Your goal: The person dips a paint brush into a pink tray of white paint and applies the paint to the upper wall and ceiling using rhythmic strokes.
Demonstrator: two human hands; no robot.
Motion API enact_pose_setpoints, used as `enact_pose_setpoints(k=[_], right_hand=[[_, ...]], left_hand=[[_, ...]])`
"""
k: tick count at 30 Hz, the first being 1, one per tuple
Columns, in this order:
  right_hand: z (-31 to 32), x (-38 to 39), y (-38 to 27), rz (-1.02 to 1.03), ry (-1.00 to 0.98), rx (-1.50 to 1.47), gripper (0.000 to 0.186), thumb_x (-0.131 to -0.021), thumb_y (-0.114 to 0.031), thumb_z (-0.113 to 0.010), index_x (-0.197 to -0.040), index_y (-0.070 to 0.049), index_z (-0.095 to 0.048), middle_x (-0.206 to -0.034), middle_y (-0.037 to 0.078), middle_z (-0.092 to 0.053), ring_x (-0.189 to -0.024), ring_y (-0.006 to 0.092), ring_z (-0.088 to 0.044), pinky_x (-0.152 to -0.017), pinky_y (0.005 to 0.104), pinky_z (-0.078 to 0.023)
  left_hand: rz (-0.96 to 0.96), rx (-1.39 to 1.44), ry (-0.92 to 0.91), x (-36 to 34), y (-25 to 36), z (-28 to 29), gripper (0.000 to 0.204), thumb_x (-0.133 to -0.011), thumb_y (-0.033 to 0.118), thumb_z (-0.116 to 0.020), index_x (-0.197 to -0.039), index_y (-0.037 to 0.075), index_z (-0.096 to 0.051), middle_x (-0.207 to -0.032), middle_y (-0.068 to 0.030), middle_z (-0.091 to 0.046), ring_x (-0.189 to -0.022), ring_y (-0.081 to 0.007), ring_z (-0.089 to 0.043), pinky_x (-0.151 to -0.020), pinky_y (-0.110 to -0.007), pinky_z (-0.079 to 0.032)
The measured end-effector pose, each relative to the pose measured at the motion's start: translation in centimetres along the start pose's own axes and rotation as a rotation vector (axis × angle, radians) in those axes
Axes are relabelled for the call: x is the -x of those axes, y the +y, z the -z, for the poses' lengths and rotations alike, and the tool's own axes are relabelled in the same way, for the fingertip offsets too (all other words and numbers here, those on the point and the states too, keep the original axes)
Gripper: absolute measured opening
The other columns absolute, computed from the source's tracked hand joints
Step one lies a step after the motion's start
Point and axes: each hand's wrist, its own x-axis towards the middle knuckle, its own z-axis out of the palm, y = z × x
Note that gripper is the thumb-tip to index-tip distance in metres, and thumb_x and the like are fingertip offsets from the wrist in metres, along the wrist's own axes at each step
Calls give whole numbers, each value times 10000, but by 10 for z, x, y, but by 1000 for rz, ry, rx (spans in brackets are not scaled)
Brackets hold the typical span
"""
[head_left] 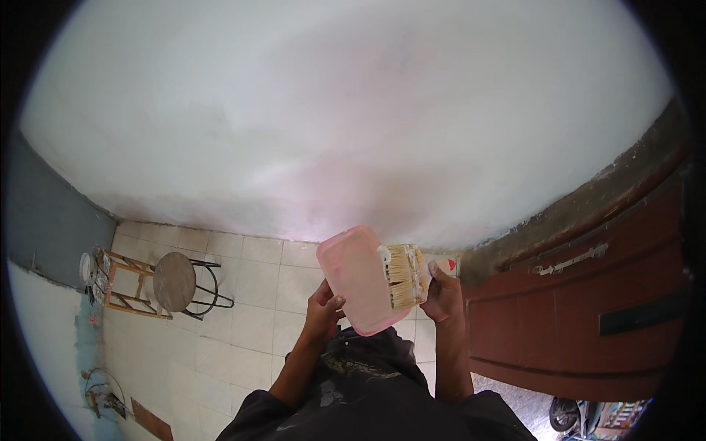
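My left hand (323,309) grips the near left side of a pink, rounded rectangular plastic tub (332,279), thumb over its rim. The inside of the tub looks pale; I cannot tell how much is in it. In my right hand (444,295) is a wide paintbrush (404,276) with pale bristles and white smears. Its bristles point left, over the tub's right side. Most of the handle is hidden by my fingers, and a red tip shows beside my thumb.
A white wall (309,110) with pinkish, patchy areas rises ahead. On the tiled floor (250,316) at left stand a round stool (175,282) and a wooden frame (121,287). A reddish-brown door (573,309) is at right, with a motorbike wheel (564,414) beyond it.
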Motion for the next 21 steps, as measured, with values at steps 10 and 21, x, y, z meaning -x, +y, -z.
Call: enact_pose_setpoints(k=[10, 21], right_hand=[[-49, -6, 30, 23, -277, 7, 499, -911, -251, -477, -1302, 38, -365, -1299, 171, -465, -1208, 309, -445, -1023, 431, -327], [-184, -37, -68, 1260, 153, 628, 262, -832, 12, -596, -1090, 45, -560, -1070, 128, -609, -930, 198, -610, -790, 289, -505]], left_hand=[[81, 17, 16, 0, 35, 20, 695, -767, 227, -677, -1345, 25, -348, -1209, -112, -524, -1041, -231, -578, -822, -387, -522], [82, 64, 86, -25, 56, 16, 591, -848, 195, -555, -1364, 39, -311, -1192, -128, -498, -983, -252, -582, -806, -381, -504]])
